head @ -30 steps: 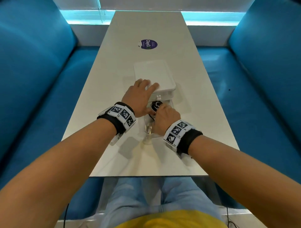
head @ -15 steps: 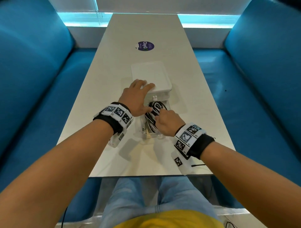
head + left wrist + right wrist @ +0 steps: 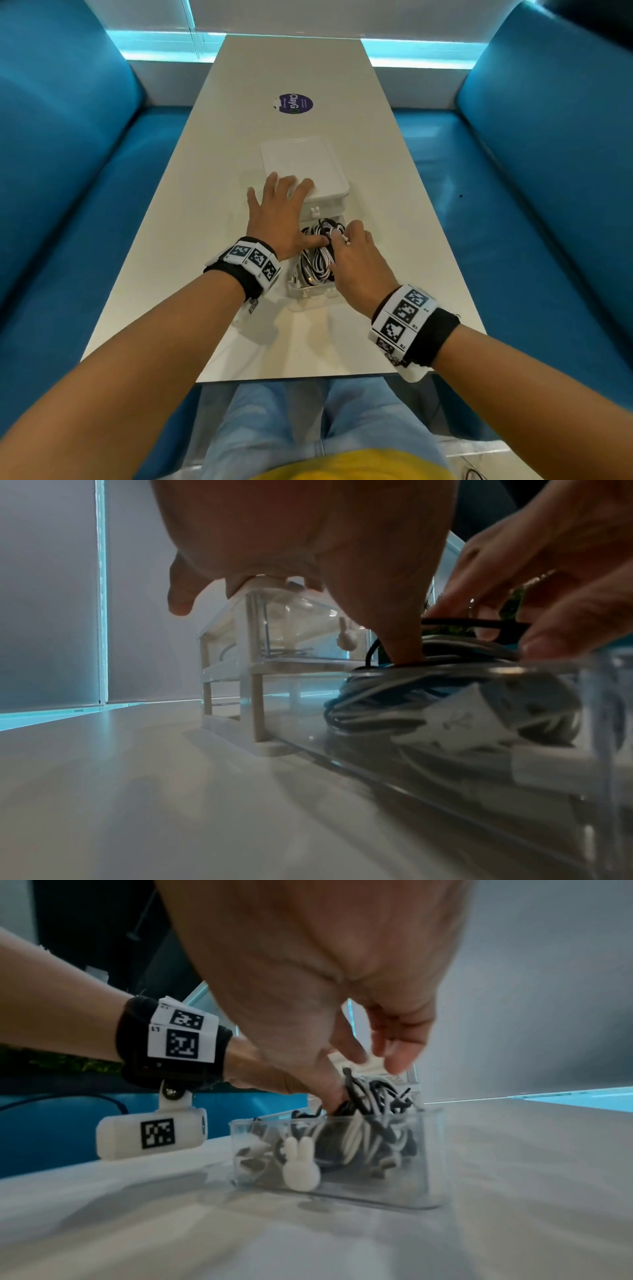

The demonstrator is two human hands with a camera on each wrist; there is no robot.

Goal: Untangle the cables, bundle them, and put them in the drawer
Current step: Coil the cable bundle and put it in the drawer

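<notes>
A bundle of black and white cables [image 3: 315, 265] lies in the clear drawer [image 3: 310, 291], which is pulled out towards me from a small white cabinet [image 3: 305, 164]. My left hand [image 3: 284, 205] rests with spread fingers on the cabinet's front edge, and its thumb [image 3: 400, 645] presses down on the cables [image 3: 445, 704]. My right hand [image 3: 342, 240] is over the drawer's right side. Its thumb pushes into the cables [image 3: 366, 1118] and its fingers [image 3: 397, 1053] hang loosely curled above them. A white bunny-shaped knob [image 3: 301, 1164] is on the drawer's front wall [image 3: 394, 1177].
The cabinet stands mid-table on a long white table [image 3: 178, 274] with a purple round sticker [image 3: 295, 103] farther back. Blue bench seats [image 3: 85, 222] run along both sides. The cabinet's upper drawer [image 3: 301, 631] is pushed in.
The cable bundle has gone down into the open drawer. My right hand has drawn back towards me and loosened over it. My left thumb has come onto the cables.
</notes>
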